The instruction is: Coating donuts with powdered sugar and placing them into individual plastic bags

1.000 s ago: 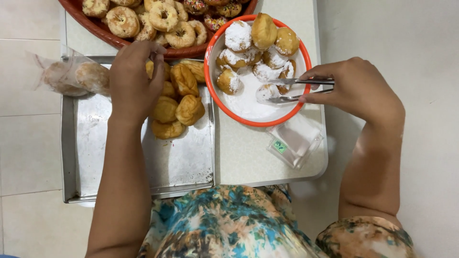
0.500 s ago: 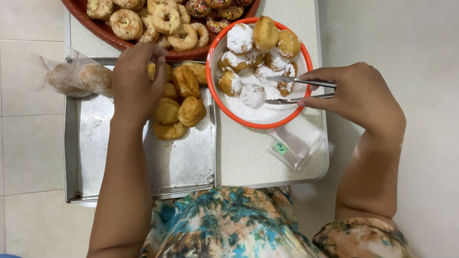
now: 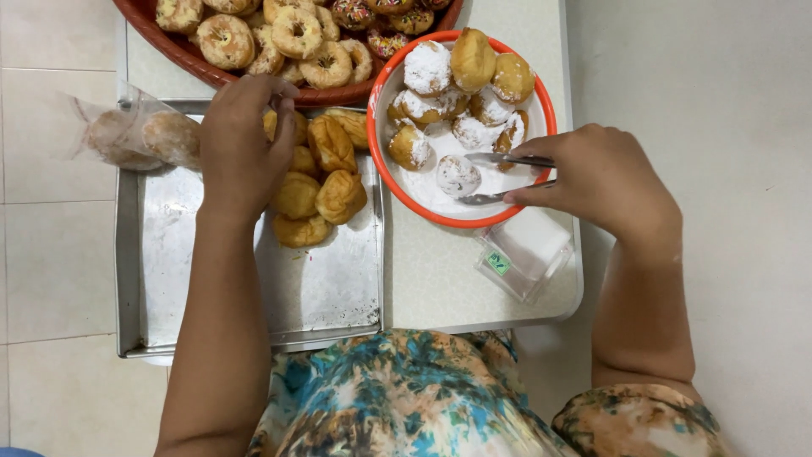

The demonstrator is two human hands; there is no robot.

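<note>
White table (image 3: 440, 279), pale tiles around. Right hand (image 3: 605, 182) closed on metal tongs (image 3: 507, 178), now opened beside sugared ball (image 3: 458, 175) in orange bowl (image 3: 382, 161) (released, probably). Left hand (image 3: 241, 144) curled over plain buns (image 3: 326, 182) on steel tray (image 3: 169, 279), unmoved; grip cannot be told.

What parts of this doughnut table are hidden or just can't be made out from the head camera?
- Left hand: its fingertips and whatever they touch are hidden by the hand's own back.
- Brown tray of ring doughnuts: cut off by the top edge.
- Plastic bag: its contents are hazy through the film.
- Clear box: its green label is too small to read.
- Tongs: their handles are hidden inside the right hand.
</note>
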